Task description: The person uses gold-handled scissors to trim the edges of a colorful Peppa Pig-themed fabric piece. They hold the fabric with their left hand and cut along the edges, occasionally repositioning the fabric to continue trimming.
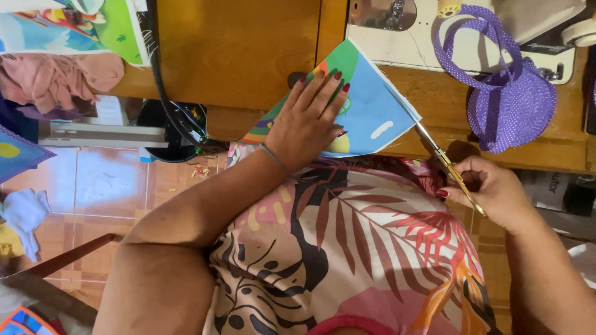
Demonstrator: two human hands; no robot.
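Head view. The wooden sewing table (pixel 248 49) spans the upper part of the picture. On its right end lies a purple dotted fabric bag with looped handles (pixel 512 102), partly over the white base of a sewing machine (pixel 410 34). A black cable (pixel 162 93) hangs down along the table's left edge to a dark bundle near the floor. At upper left, a heap of pink cloth (pixel 59 77) rests beside printed colourful fabric pieces (pixel 74 22). The tiled floor (pixel 112 183) below carries small scraps and, at far left, a pale blue cloth (pixel 25 214). The person's leaf-patterned garment (pixel 354 248) fills the lower centre and hides the table's front edge beneath it.

Containers: the purple bag lies flattened — its contents cannot be seen.

The blue printed fabric panel with green and orange corner (pixel 372 105) lies on the table edge, overhanging toward the person. The left hand (pixel 307 124) presses flat on the panel's left half, fingers spread wide, palm down, holding it in place. The right hand (pixel 493 186) is closed around the handles of gold-coloured scissors (pixel 444 161). The scissor blades point up and left, with the tips meeting the panel's right edge near its corner — the blade opening is too narrow to judge. The two hands are well apart, with the panel's right half between them.
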